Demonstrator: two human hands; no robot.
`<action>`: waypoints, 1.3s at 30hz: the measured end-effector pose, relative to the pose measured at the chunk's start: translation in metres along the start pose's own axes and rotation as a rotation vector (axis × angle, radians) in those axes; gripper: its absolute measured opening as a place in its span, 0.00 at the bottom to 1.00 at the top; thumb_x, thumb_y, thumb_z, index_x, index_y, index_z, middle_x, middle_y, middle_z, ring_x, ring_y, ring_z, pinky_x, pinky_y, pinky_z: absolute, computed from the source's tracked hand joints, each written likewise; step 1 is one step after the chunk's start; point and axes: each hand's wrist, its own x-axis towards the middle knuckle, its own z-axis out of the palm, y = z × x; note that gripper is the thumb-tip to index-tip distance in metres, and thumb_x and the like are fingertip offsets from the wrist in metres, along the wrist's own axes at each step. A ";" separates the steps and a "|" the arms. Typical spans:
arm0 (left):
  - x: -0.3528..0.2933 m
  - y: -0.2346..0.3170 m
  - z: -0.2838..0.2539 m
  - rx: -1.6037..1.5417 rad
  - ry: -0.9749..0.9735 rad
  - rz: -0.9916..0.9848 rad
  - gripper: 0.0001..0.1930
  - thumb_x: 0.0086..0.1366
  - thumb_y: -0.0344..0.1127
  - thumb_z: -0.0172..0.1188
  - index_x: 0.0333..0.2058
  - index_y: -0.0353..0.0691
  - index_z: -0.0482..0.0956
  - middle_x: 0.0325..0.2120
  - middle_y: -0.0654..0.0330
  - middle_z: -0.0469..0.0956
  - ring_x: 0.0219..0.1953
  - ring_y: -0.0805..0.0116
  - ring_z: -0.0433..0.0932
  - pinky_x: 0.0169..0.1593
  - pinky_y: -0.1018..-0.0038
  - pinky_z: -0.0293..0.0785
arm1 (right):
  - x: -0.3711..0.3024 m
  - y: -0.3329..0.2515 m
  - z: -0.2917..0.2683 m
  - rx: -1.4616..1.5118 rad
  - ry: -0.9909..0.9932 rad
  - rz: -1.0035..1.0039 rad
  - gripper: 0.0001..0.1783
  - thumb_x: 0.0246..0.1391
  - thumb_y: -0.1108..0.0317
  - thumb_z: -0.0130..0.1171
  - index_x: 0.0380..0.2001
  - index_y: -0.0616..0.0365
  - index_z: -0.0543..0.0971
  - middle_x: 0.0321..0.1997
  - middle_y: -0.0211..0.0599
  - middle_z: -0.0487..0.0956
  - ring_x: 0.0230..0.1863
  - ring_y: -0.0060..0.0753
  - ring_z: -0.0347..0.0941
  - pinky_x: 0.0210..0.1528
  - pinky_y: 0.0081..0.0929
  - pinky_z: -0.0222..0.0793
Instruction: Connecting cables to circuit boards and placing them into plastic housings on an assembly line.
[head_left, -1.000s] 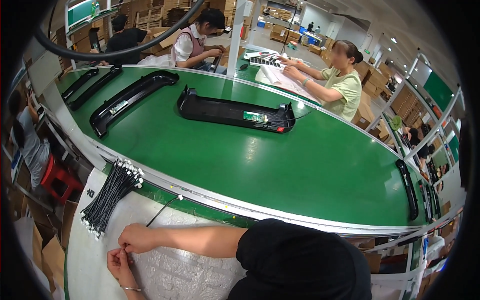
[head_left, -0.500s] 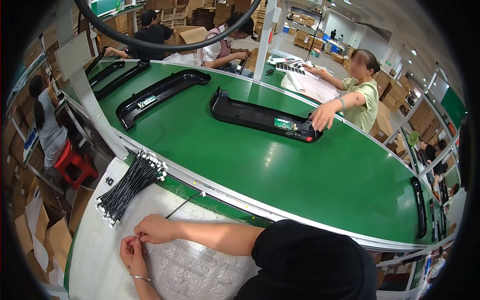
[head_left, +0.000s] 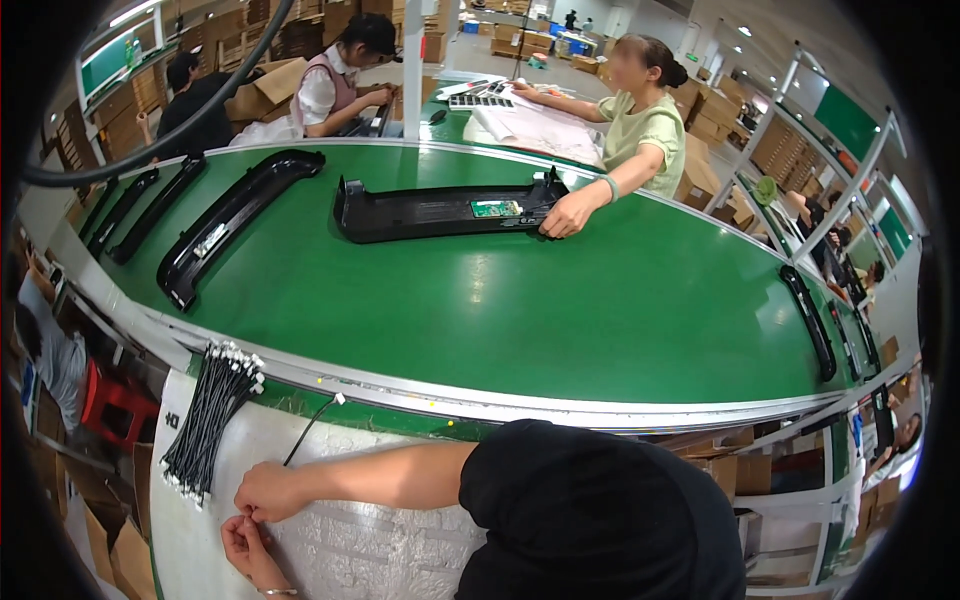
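Right hand [head_left: 268,492] and left hand [head_left: 247,548] meet fingertip to fingertip over the white worktop [head_left: 385,545], fingers curled; can't tell what's pinched. Black cable [head_left: 312,430] runs out from behind the right one, white plug [head_left: 338,398] toward the belt rim. Cable bundle [head_left: 212,425] just beyond. Doing it well probably means steadying one side, working near the cable's hidden end, no tugging.

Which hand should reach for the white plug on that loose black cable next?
Probably the right hand: it's nearer the white plug, and the black cable runs right up to its wrist. The left hand sits lower in the picture and farther away.
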 end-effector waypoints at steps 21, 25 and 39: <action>-0.006 0.024 0.019 -0.012 0.022 -0.087 0.05 0.63 0.32 0.56 0.33 0.39 0.73 0.18 0.72 0.66 0.20 0.83 0.62 0.23 0.84 0.57 | -0.006 -0.009 -0.025 -0.357 -0.087 0.037 0.11 0.42 0.61 0.58 0.28 0.57 0.79 0.33 0.44 0.79 0.38 0.47 0.75 0.41 0.41 0.70; -0.011 0.021 0.003 0.031 0.110 -0.061 0.05 0.62 0.32 0.55 0.36 0.38 0.74 0.18 0.68 0.70 0.20 0.81 0.66 0.24 0.83 0.62 | 0.035 -0.007 -0.086 -0.511 0.410 0.086 0.09 0.42 0.64 0.56 0.24 0.55 0.82 0.22 0.47 0.78 0.24 0.47 0.77 0.31 0.39 0.73; -0.014 0.034 0.019 0.253 0.124 0.112 0.09 0.57 0.36 0.61 0.30 0.38 0.72 0.15 0.59 0.73 0.17 0.68 0.72 0.25 0.74 0.69 | 0.249 0.144 -0.150 -0.930 0.178 0.638 0.28 0.40 0.47 0.63 0.41 0.55 0.78 0.46 0.43 0.78 0.50 0.43 0.74 0.50 0.38 0.70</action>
